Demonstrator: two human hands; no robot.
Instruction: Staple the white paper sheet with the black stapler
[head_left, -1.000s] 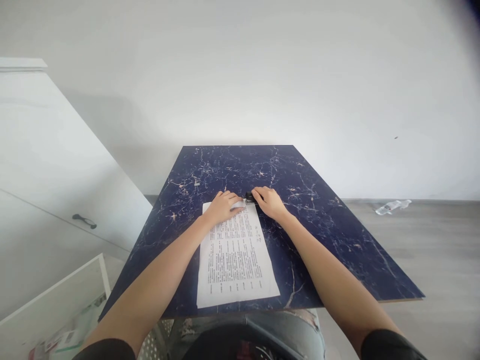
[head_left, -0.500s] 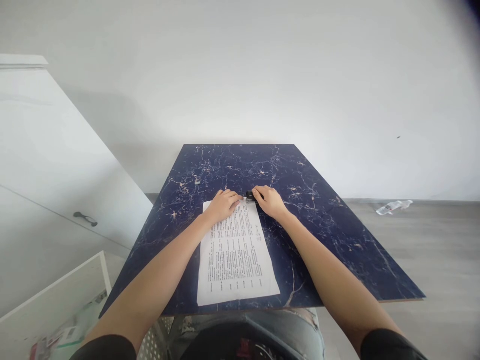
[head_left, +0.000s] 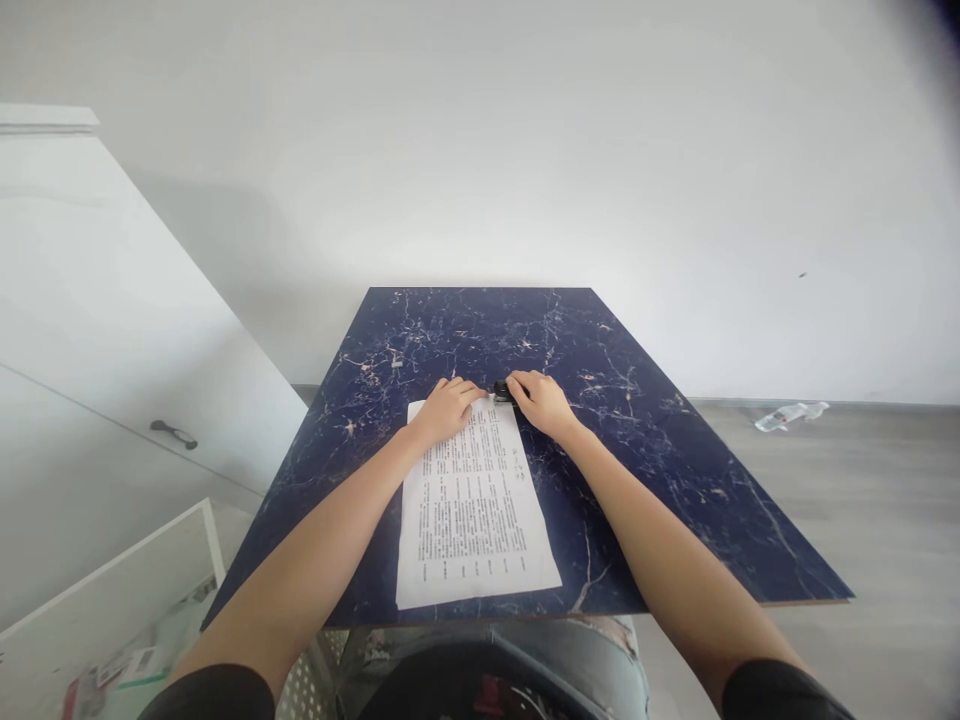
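"Near the front edge of the marbled blue table (head_left: pixel 645 420), what's there?"

"The printed paper (head_left: pixel 480 530), lying flat."

"And the hands?"

"At its far end, the left hand (head_left: pixel 448 410) rests on it, palm down, loosely open. The right hand (head_left: pixel 541 403) is partly curled, holding a small black tool (head_left: pixel 501 390) at the paper's far right corner."

"Beyond them?"

"More tabletop, then the pale wall (head_left: pixel 480 150)."

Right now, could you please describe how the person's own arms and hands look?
The left sleeve and right sleeve are black, leaving the forearms bare. The left hand and right hand show no gloves; no watch or bracelet is visible.
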